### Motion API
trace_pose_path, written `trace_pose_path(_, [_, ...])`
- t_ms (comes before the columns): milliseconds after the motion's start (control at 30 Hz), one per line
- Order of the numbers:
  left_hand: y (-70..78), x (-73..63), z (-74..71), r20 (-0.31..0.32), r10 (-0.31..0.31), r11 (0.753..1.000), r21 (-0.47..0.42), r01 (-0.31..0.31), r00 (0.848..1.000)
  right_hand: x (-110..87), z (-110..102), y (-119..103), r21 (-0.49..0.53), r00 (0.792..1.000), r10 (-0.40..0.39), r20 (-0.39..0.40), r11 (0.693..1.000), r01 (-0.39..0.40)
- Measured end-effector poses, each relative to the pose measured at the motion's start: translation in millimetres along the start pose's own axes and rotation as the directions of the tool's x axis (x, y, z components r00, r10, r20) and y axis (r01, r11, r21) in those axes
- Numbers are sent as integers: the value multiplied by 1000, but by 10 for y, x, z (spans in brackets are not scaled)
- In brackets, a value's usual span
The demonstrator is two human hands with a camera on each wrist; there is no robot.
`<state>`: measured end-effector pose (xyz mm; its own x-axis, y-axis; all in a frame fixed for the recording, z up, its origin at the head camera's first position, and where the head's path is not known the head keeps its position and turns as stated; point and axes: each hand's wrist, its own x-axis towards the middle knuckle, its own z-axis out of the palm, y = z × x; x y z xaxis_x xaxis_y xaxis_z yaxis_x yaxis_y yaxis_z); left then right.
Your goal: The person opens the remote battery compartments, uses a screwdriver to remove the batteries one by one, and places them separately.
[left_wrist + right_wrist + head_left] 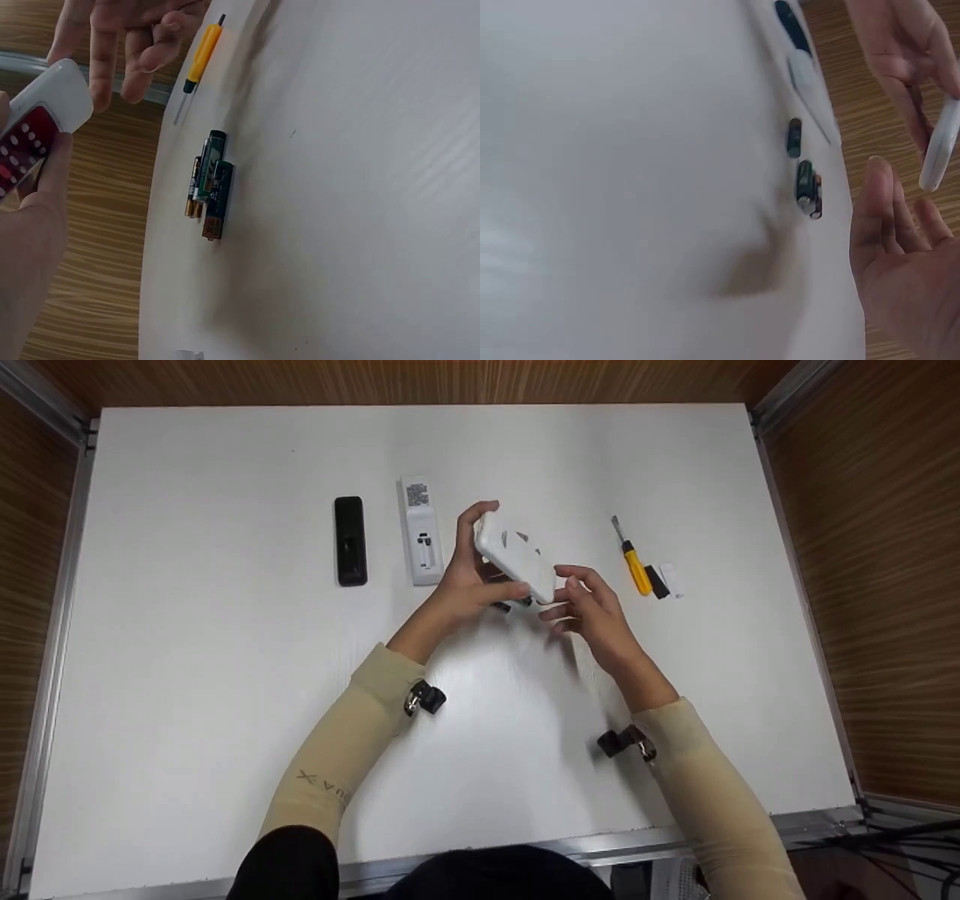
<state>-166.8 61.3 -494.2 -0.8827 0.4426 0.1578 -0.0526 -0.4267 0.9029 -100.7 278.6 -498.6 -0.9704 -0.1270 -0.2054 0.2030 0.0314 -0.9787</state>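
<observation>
My left hand point(466, 579) grips a white handheld device point(517, 561) above the table, tilted, with its pale back and dark slots showing in the head view. In the left wrist view the device's other face has a dark red panel point(30, 142) with small white buttons. My right hand point(598, 615) is beside the lower end of the device, fingers loosely spread. A gap separates that hand from the device in the right wrist view. Several batteries point(217, 187) lie on the table beneath, mostly hidden by my left hand and the device in the head view.
To the left lie a black remote point(350, 540) and a white remote point(421, 521) with its battery compartment uncovered. On the right is a yellow-handled screwdriver point(637, 572), next to a small black cover point(657, 583) and a white cover point(673, 580). Wooden panels point(877, 585) border the table.
</observation>
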Motion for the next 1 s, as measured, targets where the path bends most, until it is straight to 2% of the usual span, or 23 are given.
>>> trace_pose_path(67, [0, -49, 18, 0, 18, 1000, 7, -18, 1000, -8, 23, -43, 92, 999, 38, 9, 995, -39])
trace_pose_path(133, [1, -86, 26, 1, 46, 998, 34, -46, 999, -12, 40, -77, 140, 998, 55, 9, 989, -56])
trace_pose_path(267, [-8, -148, -12, -10, 96, 979, 182, -93, 995, 2, 66, -111, 156, 997, 62, -42, 986, -55])
trace_pose_path(400, [-21, -207, -123, -35, 130, 920, 376, -107, 991, 31, 81, -106, 141, 993, 43, -108, 990, -28])
trace_pose_path(467, [-15, -240, -178, -37, 127, 871, 483, -93, 991, 36, 82, -99, 139, 992, 28, -127, 990, -10])
trace_pose_path(500, [-3, -254, -200, -26, 126, 831, 549, -91, 992, 36, 83, -98, 136, 991, 19, -130, 991, -1])
trace_pose_path(533, [13, -268, -220, -7, 125, 779, 620, -93, 992, 33, 83, -97, 132, 991, 12, -133, 991, 6])
trace_pose_path(567, [33, -279, -234, 21, 125, 713, 693, -105, 992, 29, 84, -97, 126, 991, 4, -135, 992, 13])
trace_pose_path(600, [58, -289, -241, 58, 123, 632, 765, -123, 991, 24, 84, -94, 115, 991, -7, -133, 993, 22])
trace_pose_path(633, [81, -297, -245, 101, 124, 540, 828, -153, 987, 21, 87, -89, 103, 991, -16, -130, 994, 29])
trace_pose_path(700, [134, -304, -234, 192, 126, 357, 907, -225, 973, 11, 95, -83, 78, 992, -29, -122, 996, 39])
trace_pose_path(733, [159, -306, -221, 232, 128, 283, 923, -260, 964, 8, 99, -81, 68, 992, -34, -120, 997, 43])
trace_pose_path(767, [184, -307, -203, 268, 132, 226, 929, -293, 954, 5, 104, -79, 59, 993, -39, -115, 997, 46])
trace_pose_path(800, [204, -309, -188, 295, 135, 179, 931, -317, 946, 3, 111, -76, 50, 993, -42, -110, 998, 48])
trace_pose_path(867, [227, -316, -160, 319, 130, 117, 935, -334, 939, 1, 124, -76, 44, 994, -44, -98, 998, 48])
trace_pose_path(933, [233, -319, -140, 324, 120, 72, 940, -334, 938, 5, 137, -75, 40, 995, -52, -83, 998, 55])
trace_pose_path(1000, [215, -321, -130, 325, 103, 44, 943, -330, 940, 13, 154, -69, 32, 996, -59, -65, 998, 62])
